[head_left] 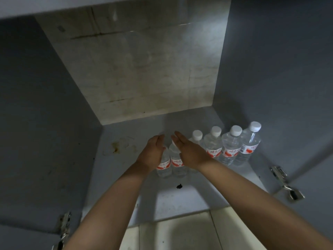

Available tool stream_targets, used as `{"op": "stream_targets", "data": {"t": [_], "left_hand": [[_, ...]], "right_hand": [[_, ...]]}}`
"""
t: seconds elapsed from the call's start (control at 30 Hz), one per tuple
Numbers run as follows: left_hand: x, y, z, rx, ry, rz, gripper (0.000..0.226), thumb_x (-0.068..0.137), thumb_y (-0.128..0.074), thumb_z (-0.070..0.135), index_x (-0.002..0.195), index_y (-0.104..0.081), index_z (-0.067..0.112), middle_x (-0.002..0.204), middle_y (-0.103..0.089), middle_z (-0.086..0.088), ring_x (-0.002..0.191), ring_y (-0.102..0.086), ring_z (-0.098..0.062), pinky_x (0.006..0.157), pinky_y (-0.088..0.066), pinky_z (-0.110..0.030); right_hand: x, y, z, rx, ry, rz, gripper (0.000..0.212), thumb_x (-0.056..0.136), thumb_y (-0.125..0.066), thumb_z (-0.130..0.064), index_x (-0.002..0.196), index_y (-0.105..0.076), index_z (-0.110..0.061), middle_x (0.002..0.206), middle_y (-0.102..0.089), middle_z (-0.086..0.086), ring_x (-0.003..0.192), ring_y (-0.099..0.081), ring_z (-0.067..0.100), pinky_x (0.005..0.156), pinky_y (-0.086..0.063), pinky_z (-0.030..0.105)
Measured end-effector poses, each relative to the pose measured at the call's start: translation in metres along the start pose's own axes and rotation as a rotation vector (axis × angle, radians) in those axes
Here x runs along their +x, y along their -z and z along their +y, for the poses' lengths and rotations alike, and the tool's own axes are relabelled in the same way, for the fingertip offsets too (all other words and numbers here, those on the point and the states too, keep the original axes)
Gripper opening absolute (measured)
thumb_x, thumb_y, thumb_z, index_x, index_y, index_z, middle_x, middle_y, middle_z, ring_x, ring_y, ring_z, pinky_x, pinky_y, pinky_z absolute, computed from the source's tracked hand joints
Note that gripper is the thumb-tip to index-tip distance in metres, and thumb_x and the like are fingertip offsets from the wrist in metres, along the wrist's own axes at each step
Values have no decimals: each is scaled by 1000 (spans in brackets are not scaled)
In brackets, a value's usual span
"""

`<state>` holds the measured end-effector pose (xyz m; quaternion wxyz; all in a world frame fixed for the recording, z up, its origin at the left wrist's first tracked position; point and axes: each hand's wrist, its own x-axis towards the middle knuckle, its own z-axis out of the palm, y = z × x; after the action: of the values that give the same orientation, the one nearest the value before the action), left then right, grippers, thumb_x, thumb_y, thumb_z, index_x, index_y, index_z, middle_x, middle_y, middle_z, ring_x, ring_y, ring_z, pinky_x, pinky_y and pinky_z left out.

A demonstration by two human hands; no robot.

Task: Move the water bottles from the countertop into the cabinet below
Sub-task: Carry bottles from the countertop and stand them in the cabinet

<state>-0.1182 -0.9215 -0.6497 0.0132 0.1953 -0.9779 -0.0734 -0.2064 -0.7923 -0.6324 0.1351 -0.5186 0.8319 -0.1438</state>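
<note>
Several clear water bottles with white caps and red-and-white labels stand upright in a row on the grey cabinet floor [126,170], running toward the right wall. The rightmost bottle [250,139] is almost against that wall. At the row's left end, two bottles [164,166] [177,164] stand side by side between my hands. My left hand [153,152] lies against the left one, fingers extended forward. Along the right one lies my right hand [189,152], flat with straight fingers, covering its cap and part of the third bottle [197,135]. Neither hand's fingers wrap a bottle.
The cabinet has grey side walls and a stained pale back panel [144,69]. Metal door hinges sit at the lower left [64,226] and at the right [288,188]. A brown stain [115,148] and a dark speck [179,186] mark the cabinet floor. Pale floor tiles [180,231] lie below.
</note>
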Motion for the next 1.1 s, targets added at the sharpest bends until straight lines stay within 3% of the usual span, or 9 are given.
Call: {"op": "stream_targets", "data": {"t": [0.17,0.33,0.43,0.5,0.57,0.63,0.8,1.0,1.1], "left_hand": [[2,6,-3,49,-52,-47,53,100,-28,22,145,-9,3,155,-15,-13,144,-16,-20,112,-5,-18],[-5,14,-3,137,-6,-116,60,99,-28,35,147,0,12,158,5,-8,146,7,-27,118,-3,-45],[-23,24,-3,97,2,-129,56,99,-28,34,147,-3,20,159,5,-2,146,10,-25,118,-1,-45],[-45,35,0,28,20,-156,53,99,-29,31,147,-8,22,159,1,-1,146,6,-24,119,-2,-41],[-75,49,8,-24,23,-212,52,98,-32,25,147,-14,21,159,-5,-4,147,-1,-25,119,-7,-38],[-111,69,18,-29,52,-296,51,97,-33,24,146,-16,24,158,-10,-2,146,-6,-24,118,-11,-40],[-203,143,46,-85,200,-401,48,99,-27,29,145,-16,29,158,-10,5,146,-1,-21,119,-6,-41],[-287,275,84,-128,392,-487,49,99,-25,37,146,-14,31,158,-8,6,147,4,-21,119,-5,-42],[-311,351,97,-98,377,-374,48,88,-55,36,134,-45,28,147,-42,-2,139,-31,-30,111,-32,-47]], "right_hand": [[0,-7,-1,15,-32,6,70,94,-43,-3,148,1,-11,159,8,7,147,-1,23,119,-16,30],[-4,-6,-9,-44,-71,4,71,95,-47,-16,148,-1,-10,159,9,10,147,3,26,120,-11,32],[-14,6,-20,-54,-115,20,65,96,-43,-21,148,-7,-9,159,3,11,147,-1,27,119,-11,32],[-29,22,-35,-76,-113,85,61,93,-51,-20,145,-24,-4,156,-15,19,144,-18,32,116,-25,34],[-51,39,-53,-134,-89,184,56,70,-78,-13,120,-58,5,128,-56,31,116,-57,42,89,-54,42],[-77,56,-71,-145,-102,158,50,53,-87,-9,98,-71,5,104,-71,28,92,-69,44,70,-59,48],[-145,106,-124,-127,-156,2,49,56,-87,-11,98,-71,5,105,-70,28,94,-67,48,72,-55,57],[-212,178,-204,-39,-221,-230,55,96,-40,-35,144,-28,-13,157,-20,11,145,-16,28,119,-15,42],[-233,219,-252,-9,-169,-261,54,96,-41,-34,143,-31,-10,155,-23,14,144,-18,31,119,-15,44]]}}
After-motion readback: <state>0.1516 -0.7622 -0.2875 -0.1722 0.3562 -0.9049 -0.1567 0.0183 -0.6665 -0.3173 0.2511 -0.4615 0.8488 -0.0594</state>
